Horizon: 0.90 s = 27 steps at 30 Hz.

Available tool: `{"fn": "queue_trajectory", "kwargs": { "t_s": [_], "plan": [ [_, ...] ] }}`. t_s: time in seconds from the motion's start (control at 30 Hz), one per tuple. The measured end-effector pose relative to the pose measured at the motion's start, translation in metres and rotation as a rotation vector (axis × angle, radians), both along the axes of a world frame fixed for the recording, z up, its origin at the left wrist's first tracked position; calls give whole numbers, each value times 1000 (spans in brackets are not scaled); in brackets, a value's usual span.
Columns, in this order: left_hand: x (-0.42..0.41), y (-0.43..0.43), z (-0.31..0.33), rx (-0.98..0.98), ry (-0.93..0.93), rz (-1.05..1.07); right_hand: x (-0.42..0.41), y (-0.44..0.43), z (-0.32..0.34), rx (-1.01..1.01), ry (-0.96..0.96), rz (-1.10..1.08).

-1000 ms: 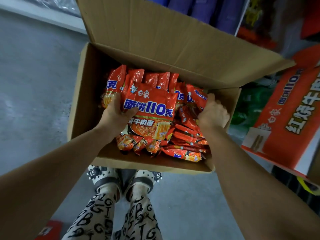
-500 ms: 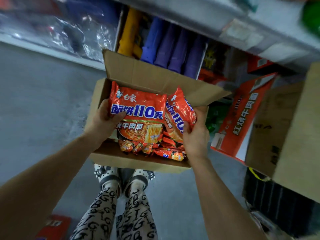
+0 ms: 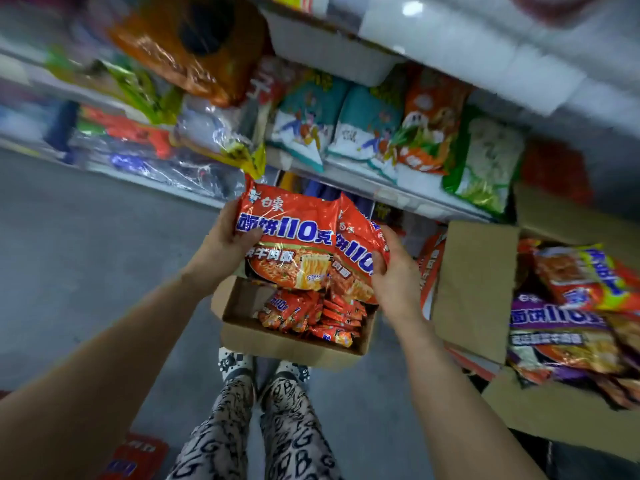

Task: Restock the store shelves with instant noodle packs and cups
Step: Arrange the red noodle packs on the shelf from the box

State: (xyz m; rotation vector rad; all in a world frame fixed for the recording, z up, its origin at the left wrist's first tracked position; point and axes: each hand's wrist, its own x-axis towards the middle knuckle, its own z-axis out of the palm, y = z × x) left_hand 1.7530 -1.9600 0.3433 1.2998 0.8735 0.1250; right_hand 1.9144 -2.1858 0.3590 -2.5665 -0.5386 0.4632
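Shelf edge (image 3: 381, 190) near noodle packs (image 3: 294, 237); left hand (image 3: 225, 245), right hand (image 3: 393, 275) gripping.

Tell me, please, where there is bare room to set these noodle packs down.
Bare grey floor lies left of the open box, bordered by the wrapped goods. Inside it, the left end shows bare cardboard. The shelf ahead is packed; cartons crowd the right.
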Motion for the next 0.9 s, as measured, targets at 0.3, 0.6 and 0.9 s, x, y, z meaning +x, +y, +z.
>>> {"fn": "queue_trajectory", "kwargs": {
  "t_s": [0.3,0.6,0.9],
  "plan": [
    [-4,20,172,111,-259,-8,12,8,170,239,-186,85],
    [-1,30,307,291,-508,-13,23,12,311,505,-388,133],
    [5,43,399,444,-660,73,36,19,422,707,-390,157]
  ]
}}
